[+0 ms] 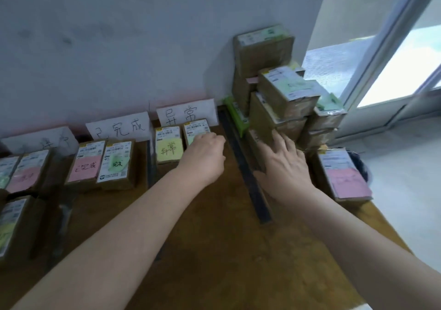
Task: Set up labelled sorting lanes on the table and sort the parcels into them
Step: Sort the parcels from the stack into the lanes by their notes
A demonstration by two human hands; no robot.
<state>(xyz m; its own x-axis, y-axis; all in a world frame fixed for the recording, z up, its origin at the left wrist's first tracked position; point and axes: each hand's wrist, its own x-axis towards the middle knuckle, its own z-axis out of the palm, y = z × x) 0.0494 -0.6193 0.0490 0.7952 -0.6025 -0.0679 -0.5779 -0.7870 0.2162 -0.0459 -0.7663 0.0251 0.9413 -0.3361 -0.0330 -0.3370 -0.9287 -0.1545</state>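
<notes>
Three white handwritten lane signs (187, 112) lean on the wall behind a brown table (214, 226), and black strips (245, 166) divide the lanes. My left hand (205, 152) lies curled over the near end of a parcel (196, 129) in the rightmost lane, beside a parcel with a yellow note (168, 146). To the right of the long strip, my right hand (284, 164) touches the side of a low box (262, 123) in the parcel stack (286, 87) with straight, spread fingers. The middle lane holds two parcels (86, 161), and the left lane holds more (26, 169).
A parcel with a pink note (343, 176) lies at the table's right edge. A green item (235, 114) is wedged behind the stack, by the wall. A glass door (393, 59) and pale floor are at the right. A dark bin (362, 166) stands beyond the table.
</notes>
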